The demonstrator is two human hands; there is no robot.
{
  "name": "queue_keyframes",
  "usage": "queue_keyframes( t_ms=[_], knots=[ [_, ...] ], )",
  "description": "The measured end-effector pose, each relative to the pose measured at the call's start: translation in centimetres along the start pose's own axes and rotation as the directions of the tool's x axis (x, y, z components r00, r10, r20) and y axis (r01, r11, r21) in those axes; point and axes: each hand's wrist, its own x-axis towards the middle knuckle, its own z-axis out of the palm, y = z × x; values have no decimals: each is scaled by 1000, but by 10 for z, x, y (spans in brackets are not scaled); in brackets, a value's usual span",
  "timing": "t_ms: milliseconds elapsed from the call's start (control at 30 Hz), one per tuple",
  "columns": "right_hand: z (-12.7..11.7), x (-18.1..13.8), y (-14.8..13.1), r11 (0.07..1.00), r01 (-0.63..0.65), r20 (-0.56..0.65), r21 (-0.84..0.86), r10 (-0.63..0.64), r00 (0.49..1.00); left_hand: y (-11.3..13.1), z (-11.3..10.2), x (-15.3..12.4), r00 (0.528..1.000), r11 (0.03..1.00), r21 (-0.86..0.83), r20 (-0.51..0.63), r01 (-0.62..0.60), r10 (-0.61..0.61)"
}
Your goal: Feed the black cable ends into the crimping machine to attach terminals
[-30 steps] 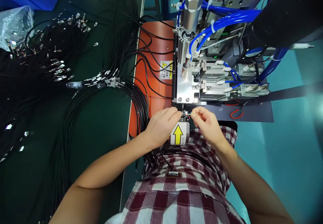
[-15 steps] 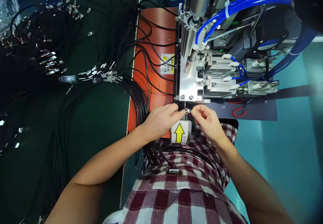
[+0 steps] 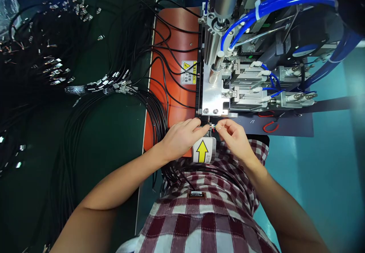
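My left hand (image 3: pixel 182 137) and my right hand (image 3: pixel 235 137) meet at the front of a metal machine (image 3: pixel 228 89), just above a label with a yellow arrow (image 3: pixel 203 151). Both hands are closed in a pinch on the stripped end of a thin cable (image 3: pixel 211 125), whose small wires show between the fingertips. The cable end sits at the machine's front slot, below its silver plate (image 3: pixel 212 97).
An orange mat (image 3: pixel 171 67) lies left of the machine with black cables (image 3: pixel 156 108) draped over it. Many more cables with metal terminals (image 3: pixel 114 86) spread over the dark green table (image 3: pixel 108 143). Blue air hoses (image 3: pixel 256 10) loop above the machine.
The view has shifted slightly up since one second ago. Both hands stay pinched at the same spot by the machine's slot, with only small finger movement.
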Motion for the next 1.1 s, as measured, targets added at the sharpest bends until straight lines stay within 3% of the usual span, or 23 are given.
queue_keyframes(
  t_ms=[167,400,667,767,900,967,1100],
  knots=[
    [1,-2,4,997,36,-33,-62,-38,999,1,0,0,1000,1000,7,-18,3,-3],
    [4,-4,15,940,172,-109,-294,-212,971,1,1,0,999,1000,5,-40,-4,4],
    [12,-9,3,862,175,-183,-476,-292,939,3,-1,2,999,999,47,-41,-12,14],
    [11,-7,4,916,124,-189,-382,-209,959,3,-2,2,999,998,63,-36,-12,15],
    [4,-5,7,994,0,-75,-108,-8,997,3,0,2,999,998,58,-35,-14,16],
    [0,-5,6,994,4,-81,-105,-12,997,2,1,1,999,999,48,-32,-11,13],
    [1,-8,2,964,112,-183,-243,-159,970,2,0,1,1000,999,33,-11,-8,9]
  ],
)
